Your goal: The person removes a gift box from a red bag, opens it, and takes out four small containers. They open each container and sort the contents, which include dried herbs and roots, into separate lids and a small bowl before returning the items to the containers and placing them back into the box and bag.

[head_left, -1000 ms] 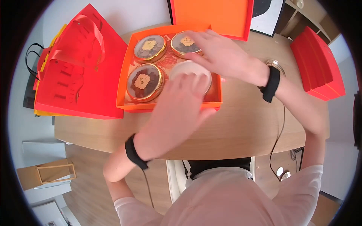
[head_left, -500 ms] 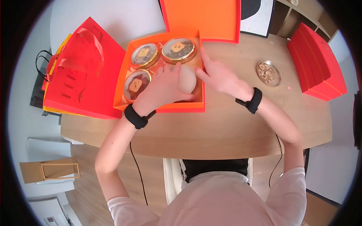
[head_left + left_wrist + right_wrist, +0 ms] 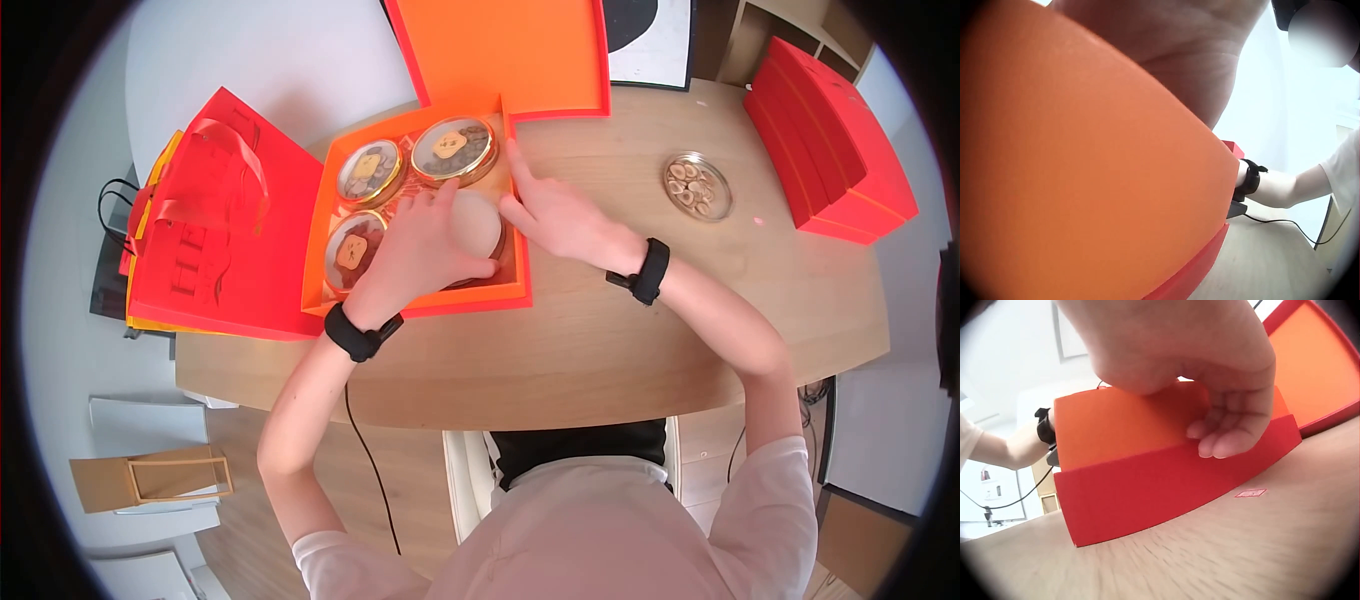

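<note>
In the head view, an orange box (image 3: 470,297) with a red base holds round gold-rimmed jars. My left hand (image 3: 412,245) grips a round white-topped jar (image 3: 478,225) in the near right place, fingers over its far left side and thumb at its near edge. Two jars with dark contents, one far right (image 3: 455,150) and one near left (image 3: 352,252), and a paler far-left jar (image 3: 370,172) carry cream labels. My right hand (image 3: 565,215) holds the box's right wall, thumb and index at the rim. The right wrist view shows its other fingers (image 3: 1225,440) curled against the outer side.
The raised orange lid (image 3: 505,55) stands behind the box. Red gift bags (image 3: 270,260) are close on the left. To the right lie a round clear dish (image 3: 728,205) of pale slices and a stack of red boxes (image 3: 830,150) on the wooden table (image 3: 600,350).
My right hand has drawn back from over the far-right jar to the box's right wall. My left hand stays at the white-topped jar, its thumb now at the near edge. The head view has shifted.
</note>
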{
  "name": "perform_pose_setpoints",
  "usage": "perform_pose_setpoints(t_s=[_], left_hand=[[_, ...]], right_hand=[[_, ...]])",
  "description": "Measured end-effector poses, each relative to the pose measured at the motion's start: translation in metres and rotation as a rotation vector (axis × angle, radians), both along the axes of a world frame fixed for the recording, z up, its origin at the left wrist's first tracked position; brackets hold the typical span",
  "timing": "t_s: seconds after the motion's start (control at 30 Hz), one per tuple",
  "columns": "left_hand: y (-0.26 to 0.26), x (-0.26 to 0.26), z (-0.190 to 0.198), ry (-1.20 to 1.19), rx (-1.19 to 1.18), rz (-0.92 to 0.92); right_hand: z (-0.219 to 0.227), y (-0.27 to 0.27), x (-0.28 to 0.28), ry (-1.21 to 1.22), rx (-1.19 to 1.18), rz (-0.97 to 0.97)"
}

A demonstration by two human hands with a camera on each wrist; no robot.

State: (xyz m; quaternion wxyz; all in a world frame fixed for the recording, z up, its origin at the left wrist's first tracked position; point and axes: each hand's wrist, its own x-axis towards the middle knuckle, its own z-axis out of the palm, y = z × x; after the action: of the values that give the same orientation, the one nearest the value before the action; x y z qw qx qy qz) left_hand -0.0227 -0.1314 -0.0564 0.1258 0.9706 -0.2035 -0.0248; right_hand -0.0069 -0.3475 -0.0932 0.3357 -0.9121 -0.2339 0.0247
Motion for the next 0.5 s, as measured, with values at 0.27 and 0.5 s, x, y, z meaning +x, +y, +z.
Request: perform_pose_setpoints(t_s=[0.27, 0.5], left_hand=[[0.0015, -0.0002, -0.0012, -0.001, -0.050, 0.001], [0.0032, -0.0025, -0.0015, -0.112, -0.040, -0.055]], right_hand=[[-0.0024, 0.0010, 0.0010, 0.009, -0.016, -0.012], [0.0059, 0.0000, -0.0023, 0.063, -0.025, -0.006]])
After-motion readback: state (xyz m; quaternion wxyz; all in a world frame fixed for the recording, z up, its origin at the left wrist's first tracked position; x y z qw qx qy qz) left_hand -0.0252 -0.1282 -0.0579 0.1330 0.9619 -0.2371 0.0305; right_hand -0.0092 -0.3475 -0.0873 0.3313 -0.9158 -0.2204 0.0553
